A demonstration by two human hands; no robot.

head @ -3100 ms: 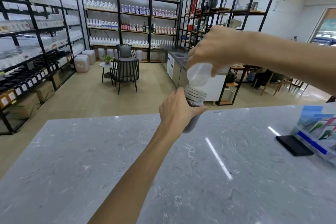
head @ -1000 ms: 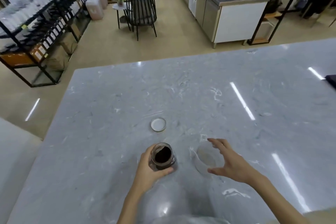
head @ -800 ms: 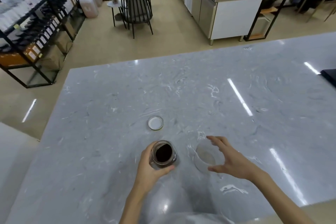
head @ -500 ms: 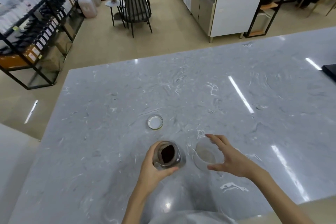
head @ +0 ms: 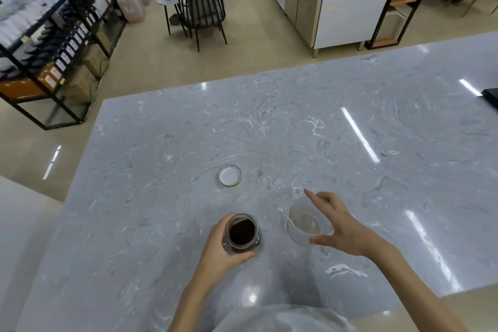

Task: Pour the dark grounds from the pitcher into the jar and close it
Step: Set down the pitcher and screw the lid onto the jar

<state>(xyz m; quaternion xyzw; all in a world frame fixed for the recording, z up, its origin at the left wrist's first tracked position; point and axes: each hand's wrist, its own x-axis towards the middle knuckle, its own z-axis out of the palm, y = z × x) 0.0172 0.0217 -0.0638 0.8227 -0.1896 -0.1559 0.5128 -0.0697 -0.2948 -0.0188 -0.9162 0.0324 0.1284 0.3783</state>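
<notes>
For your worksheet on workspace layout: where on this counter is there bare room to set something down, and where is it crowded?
Bare: left of the jar, and the wide stretch beyond the lid. Crowded: the near centre, where jar, pitcher and both hands sit.

Dark slab (head: 491, 98) cut by right edge; shelf labels (head: 64, 55) unreadable.

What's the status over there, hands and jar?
Left hand gripping open jar, dark grounds inside. Right hand open over empty pitcher. Lid off, lying on counter beyond jar. Nothing blocking it.
</notes>
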